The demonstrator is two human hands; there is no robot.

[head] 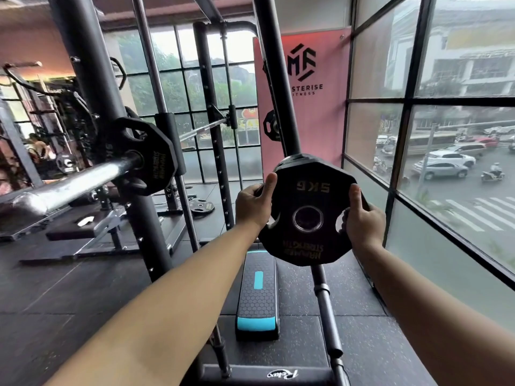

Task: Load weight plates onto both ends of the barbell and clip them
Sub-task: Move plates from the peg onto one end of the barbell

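Two grips carry the held plate [309, 196], marked 5KG, clear of the barbell [83, 182].
Well left of the held plate, the barbell's sleeve carries a loaded plate [150, 157]. The left grip [253, 204] is clamped on the held plate's left rim; the right grip [362, 218] is clamped on its right rim, fingertips through a cutout. Below the held plate lies a step platform [257, 288]; right of it, a window [446, 135].

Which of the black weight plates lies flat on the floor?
The floor plate beyond the rack post. The others stand upright: the held plate between left hand and right hand, the loaded plate on the barbell, the far plate.
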